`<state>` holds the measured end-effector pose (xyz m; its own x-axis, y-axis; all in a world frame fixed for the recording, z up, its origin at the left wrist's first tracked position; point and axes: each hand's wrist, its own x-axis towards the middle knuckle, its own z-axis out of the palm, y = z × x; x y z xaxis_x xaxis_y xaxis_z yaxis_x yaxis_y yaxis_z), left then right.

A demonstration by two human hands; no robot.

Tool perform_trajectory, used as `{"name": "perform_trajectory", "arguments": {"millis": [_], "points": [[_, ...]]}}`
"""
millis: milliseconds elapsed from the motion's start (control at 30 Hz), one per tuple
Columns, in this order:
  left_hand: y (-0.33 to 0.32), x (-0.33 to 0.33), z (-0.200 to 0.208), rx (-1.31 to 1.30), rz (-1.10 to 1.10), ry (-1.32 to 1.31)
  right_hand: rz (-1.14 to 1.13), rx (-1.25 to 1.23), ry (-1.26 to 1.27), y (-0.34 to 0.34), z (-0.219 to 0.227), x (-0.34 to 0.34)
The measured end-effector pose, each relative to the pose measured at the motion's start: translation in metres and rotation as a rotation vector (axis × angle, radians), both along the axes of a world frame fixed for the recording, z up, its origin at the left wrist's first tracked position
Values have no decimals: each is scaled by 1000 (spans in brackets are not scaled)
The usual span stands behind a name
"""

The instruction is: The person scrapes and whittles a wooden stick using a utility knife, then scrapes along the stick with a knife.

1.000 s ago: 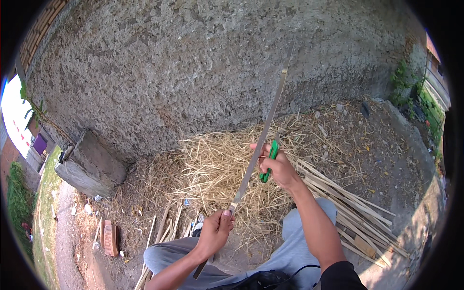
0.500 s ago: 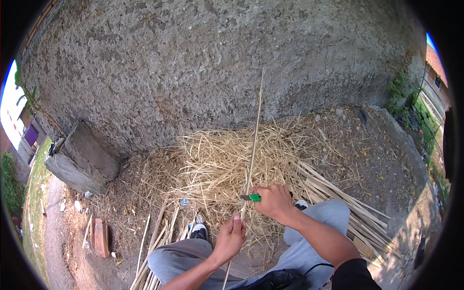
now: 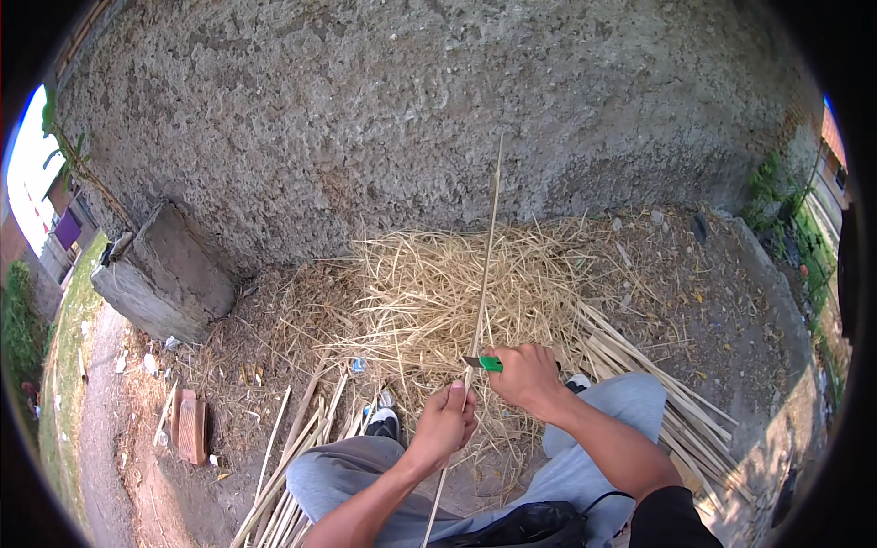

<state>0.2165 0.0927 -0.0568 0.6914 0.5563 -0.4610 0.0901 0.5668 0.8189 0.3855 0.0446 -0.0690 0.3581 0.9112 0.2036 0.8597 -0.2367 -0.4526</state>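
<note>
A long, thin, pale strip, apparently split bamboo (image 3: 487, 279), runs from between my knees up toward the wall, its far end tapering to a point. My left hand (image 3: 442, 427) grips it low down, thumb on top. Just beyond that thumb, the dark blade of a green-handled cutter knife (image 3: 491, 363) lies across the strip, touching it or nearly so. My right hand (image 3: 530, 380) is closed around the knife's handle. Beneath the strip's far part spreads a heap of pale shavings (image 3: 429, 301).
Bundles of split strips lie beside my right leg (image 3: 658, 393) and left leg (image 3: 288, 484). A rough grey wall (image 3: 384, 119) rises ahead. To the left are a concrete block (image 3: 169, 274) and a reddish brick (image 3: 190, 427). My shoe (image 3: 384, 425) rests near the shavings.
My left hand has come up closer to the knife, narrowing the gap between thumb and blade. The whole view has shifted slightly. Both grips stay the same.
</note>
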Motion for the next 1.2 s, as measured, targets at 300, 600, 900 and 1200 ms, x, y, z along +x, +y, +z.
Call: {"name": "perform_trajectory", "arguments": {"millis": [300, 600, 900, 1200], "points": [[3, 9, -16, 633, -36, 137, -17, 23, -84, 1, 8, -5], [-12, 16, 7, 1083, -140, 566, -145, 27, -161, 5, -7, -6], [-21, 14, 11, 1090, -184, 541, -101, 11, -263, 19, -33, 13], [-23, -22, 7, 1119, -266, 618, -333, -5, -186, 13, -24, 73]]}}
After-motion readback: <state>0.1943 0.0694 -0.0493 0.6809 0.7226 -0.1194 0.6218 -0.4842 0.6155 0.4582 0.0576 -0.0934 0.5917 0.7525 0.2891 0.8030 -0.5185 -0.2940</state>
